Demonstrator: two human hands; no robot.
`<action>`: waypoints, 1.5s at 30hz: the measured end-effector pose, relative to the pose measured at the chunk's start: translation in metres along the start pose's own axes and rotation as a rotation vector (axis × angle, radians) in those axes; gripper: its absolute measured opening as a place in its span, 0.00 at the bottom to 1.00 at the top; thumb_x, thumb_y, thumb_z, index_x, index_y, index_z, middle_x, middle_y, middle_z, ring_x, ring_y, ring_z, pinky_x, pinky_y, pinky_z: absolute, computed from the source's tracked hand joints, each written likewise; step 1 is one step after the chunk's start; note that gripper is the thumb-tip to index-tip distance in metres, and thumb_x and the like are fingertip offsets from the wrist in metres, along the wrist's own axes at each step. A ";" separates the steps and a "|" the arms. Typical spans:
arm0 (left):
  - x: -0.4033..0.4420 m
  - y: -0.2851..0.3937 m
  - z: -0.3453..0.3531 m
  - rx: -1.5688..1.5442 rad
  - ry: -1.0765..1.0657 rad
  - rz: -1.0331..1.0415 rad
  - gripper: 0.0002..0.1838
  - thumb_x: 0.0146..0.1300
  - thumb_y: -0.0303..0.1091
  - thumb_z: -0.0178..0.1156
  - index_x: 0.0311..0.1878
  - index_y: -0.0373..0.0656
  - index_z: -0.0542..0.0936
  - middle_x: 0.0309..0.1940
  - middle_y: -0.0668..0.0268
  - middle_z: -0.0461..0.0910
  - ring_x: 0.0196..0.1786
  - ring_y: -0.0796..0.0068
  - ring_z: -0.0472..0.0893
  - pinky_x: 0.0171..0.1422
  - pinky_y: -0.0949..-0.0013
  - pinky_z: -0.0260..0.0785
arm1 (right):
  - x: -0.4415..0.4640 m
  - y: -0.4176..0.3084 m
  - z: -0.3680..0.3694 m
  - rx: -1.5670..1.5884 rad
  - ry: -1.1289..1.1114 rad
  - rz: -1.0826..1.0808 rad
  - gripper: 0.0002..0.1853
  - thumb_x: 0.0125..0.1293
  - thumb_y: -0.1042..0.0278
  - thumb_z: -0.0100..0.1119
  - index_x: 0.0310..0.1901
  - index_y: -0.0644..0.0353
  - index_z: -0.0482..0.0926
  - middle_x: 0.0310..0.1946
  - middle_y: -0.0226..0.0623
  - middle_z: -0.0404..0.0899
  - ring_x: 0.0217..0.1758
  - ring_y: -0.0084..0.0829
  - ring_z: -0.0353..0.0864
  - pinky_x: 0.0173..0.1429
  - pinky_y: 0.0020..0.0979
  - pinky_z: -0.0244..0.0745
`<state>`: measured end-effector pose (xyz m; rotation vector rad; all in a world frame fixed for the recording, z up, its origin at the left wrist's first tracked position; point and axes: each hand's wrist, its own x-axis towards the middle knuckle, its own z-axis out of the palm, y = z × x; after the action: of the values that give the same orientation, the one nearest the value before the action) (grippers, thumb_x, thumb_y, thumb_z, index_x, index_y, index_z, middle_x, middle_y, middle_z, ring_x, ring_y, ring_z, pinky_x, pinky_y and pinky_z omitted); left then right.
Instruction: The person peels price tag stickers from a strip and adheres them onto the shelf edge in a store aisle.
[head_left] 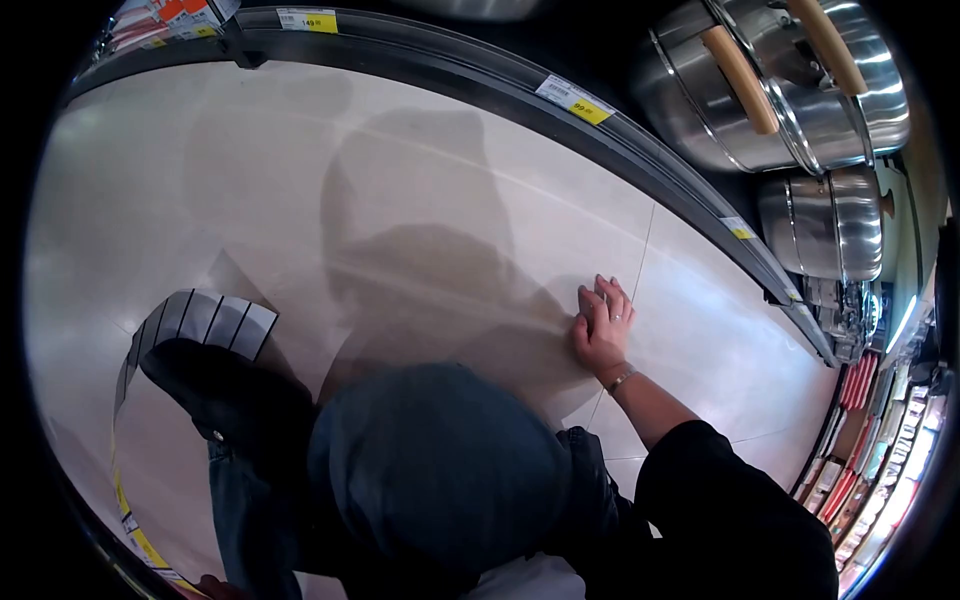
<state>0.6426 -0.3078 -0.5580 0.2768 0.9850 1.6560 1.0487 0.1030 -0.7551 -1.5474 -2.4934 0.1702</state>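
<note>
My right hand [602, 325] is at the pale tiled floor [420, 290], fingers apart and slightly curled, with nothing in it. A ring and a bracelet show on it. Only a dark sliver of my left hand [215, 588] appears at the bottom left edge, its fingers mostly hidden. Beside that sliver runs a long curved strip of labels [125, 500], with yellow parts low down. Its white, dark-lined end [230, 325] lies by my dark shoe [205, 375]. Whether my left hand grips the strip is unclear.
My bent knee [440, 470] fills the lower middle. A dark shelf edge [450, 80] with price tags [575, 100] crosses the top and right. Steel pots with wooden handles [740, 80] stand on the shelf. Packed goods [860, 440] line the far right.
</note>
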 end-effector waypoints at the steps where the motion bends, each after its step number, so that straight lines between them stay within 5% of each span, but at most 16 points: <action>1: 0.003 -0.004 0.006 -0.004 0.003 -0.002 0.31 0.48 0.21 0.46 0.59 0.37 0.53 0.37 0.53 0.69 0.28 0.69 0.68 0.31 0.71 0.65 | 0.000 0.000 0.000 -0.003 -0.004 -0.001 0.21 0.42 0.70 0.48 0.44 0.49 0.69 0.52 0.35 0.60 0.58 0.42 0.54 0.56 0.44 0.48; 3: 0.025 -0.022 0.053 0.501 0.630 0.268 0.24 0.47 0.23 0.48 0.51 0.30 0.60 0.34 0.54 0.71 0.29 0.71 0.69 0.34 0.71 0.65 | 0.001 0.000 -0.002 -0.007 -0.001 -0.022 0.21 0.42 0.71 0.48 0.43 0.52 0.69 0.51 0.37 0.60 0.58 0.43 0.55 0.56 0.44 0.49; 4: 0.057 -0.027 0.096 0.375 0.730 0.231 0.15 0.51 0.29 0.51 0.39 0.29 0.64 0.22 0.59 0.69 0.19 0.74 0.68 0.22 0.72 0.64 | 0.001 0.001 -0.003 0.000 0.001 -0.030 0.21 0.42 0.71 0.48 0.43 0.52 0.69 0.51 0.37 0.60 0.58 0.43 0.55 0.56 0.44 0.49; 5: 0.029 -0.022 0.060 0.296 0.586 0.141 0.40 0.40 0.26 0.56 0.60 0.43 0.50 0.45 0.57 0.68 0.44 0.67 0.72 0.49 0.70 0.66 | -0.002 0.001 -0.004 0.015 0.023 -0.033 0.21 0.42 0.71 0.49 0.43 0.53 0.69 0.51 0.38 0.61 0.57 0.43 0.55 0.56 0.44 0.50; 6: 0.017 -0.021 0.040 0.322 0.443 0.112 0.40 0.40 0.29 0.57 0.59 0.43 0.51 0.44 0.60 0.68 0.42 0.69 0.72 0.46 0.70 0.67 | -0.003 -0.004 -0.002 0.054 0.036 -0.059 0.20 0.42 0.72 0.49 0.43 0.55 0.70 0.51 0.40 0.61 0.57 0.44 0.56 0.56 0.43 0.51; 7: 0.025 -0.030 0.066 0.454 0.659 0.150 0.40 0.40 0.29 0.58 0.59 0.43 0.52 0.44 0.62 0.68 0.41 0.71 0.72 0.44 0.71 0.68 | -0.005 -0.004 -0.003 0.009 0.030 -0.083 0.20 0.42 0.73 0.49 0.42 0.57 0.70 0.50 0.42 0.61 0.56 0.45 0.57 0.56 0.43 0.51; 14: 0.121 0.025 0.140 0.185 0.119 0.277 0.41 0.46 0.16 0.55 0.61 0.45 0.45 0.51 0.58 0.62 0.53 0.66 0.66 0.52 0.64 0.64 | 0.021 -0.029 -0.005 -0.072 0.069 -0.012 0.17 0.47 0.71 0.47 0.42 0.57 0.69 0.50 0.39 0.62 0.56 0.41 0.58 0.56 0.42 0.52; 16: 0.124 0.036 0.156 0.140 0.041 0.391 0.40 0.47 0.15 0.51 0.62 0.46 0.43 0.53 0.58 0.60 0.55 0.66 0.64 0.54 0.65 0.62 | 0.050 -0.045 -0.009 1.003 -0.151 0.205 0.15 0.51 0.66 0.48 0.42 0.59 0.69 0.48 0.38 0.64 0.54 0.35 0.61 0.55 0.35 0.55; 20: 0.114 0.040 0.178 0.055 -0.005 0.442 0.39 0.49 0.13 0.47 0.62 0.46 0.42 0.54 0.57 0.60 0.55 0.65 0.65 0.54 0.64 0.62 | 0.046 -0.208 -0.163 1.436 -0.248 -0.424 0.17 0.56 0.60 0.49 0.43 0.64 0.68 0.45 0.39 0.67 0.53 0.31 0.62 0.54 0.31 0.58; 24: 0.095 0.036 0.182 0.043 0.061 0.492 0.37 0.51 0.15 0.45 0.62 0.46 0.41 0.53 0.57 0.60 0.52 0.67 0.67 0.52 0.66 0.65 | 0.005 -0.280 -0.212 1.164 -0.444 -0.894 0.16 0.55 0.66 0.54 0.43 0.64 0.69 0.46 0.42 0.68 0.43 0.30 0.71 0.44 0.26 0.67; 25: 0.091 0.036 0.179 0.021 0.071 0.522 0.37 0.52 0.15 0.44 0.62 0.47 0.41 0.53 0.56 0.61 0.52 0.67 0.68 0.51 0.67 0.66 | -0.005 -0.288 -0.218 1.153 -0.453 -0.899 0.16 0.55 0.66 0.54 0.43 0.64 0.69 0.46 0.42 0.68 0.43 0.30 0.71 0.44 0.26 0.67; 27: 0.083 0.039 0.168 0.033 0.075 0.556 0.35 0.53 0.17 0.43 0.63 0.47 0.41 0.52 0.56 0.62 0.51 0.68 0.69 0.48 0.68 0.67 | -0.022 -0.301 -0.227 1.011 -1.067 -0.396 0.12 0.56 0.71 0.53 0.41 0.65 0.70 0.37 0.39 0.74 0.35 0.25 0.75 0.37 0.21 0.69; 28: 0.078 0.041 0.162 0.039 0.082 0.568 0.35 0.53 0.18 0.43 0.63 0.47 0.41 0.52 0.56 0.63 0.50 0.68 0.70 0.48 0.68 0.67 | -0.033 -0.306 -0.221 1.165 -0.958 -0.468 0.08 0.58 0.72 0.48 0.38 0.66 0.70 0.30 0.35 0.76 0.32 0.20 0.75 0.36 0.18 0.69; 32: 0.074 0.039 0.140 0.074 0.141 0.624 0.34 0.54 0.20 0.43 0.63 0.48 0.41 0.50 0.55 0.64 0.45 0.69 0.73 0.41 0.71 0.71 | -0.049 -0.319 -0.235 1.400 -1.030 -0.262 0.08 0.60 0.75 0.44 0.38 0.70 0.68 0.33 0.37 0.76 0.35 0.19 0.74 0.39 0.19 0.70; 37: 0.071 0.038 0.134 0.054 0.094 0.723 0.34 0.54 0.20 0.44 0.62 0.49 0.43 0.47 0.54 0.67 0.38 0.70 0.77 0.33 0.72 0.73 | -0.060 -0.326 -0.237 1.421 -1.000 -0.331 0.09 0.60 0.75 0.44 0.41 0.70 0.66 0.35 0.38 0.75 0.38 0.21 0.74 0.42 0.20 0.69; 45: 0.060 0.042 0.137 0.061 0.025 0.846 0.33 0.52 0.20 0.45 0.62 0.44 0.46 0.48 0.55 0.67 0.46 0.67 0.73 0.42 0.69 0.72 | -0.068 -0.331 -0.241 1.479 -0.951 -0.336 0.09 0.59 0.77 0.44 0.41 0.70 0.66 0.35 0.40 0.75 0.36 0.20 0.75 0.40 0.19 0.70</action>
<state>0.6801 -0.1923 -0.4610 0.7959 0.9996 2.3865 0.8451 -0.1075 -0.4605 -0.3480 -1.8451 2.3693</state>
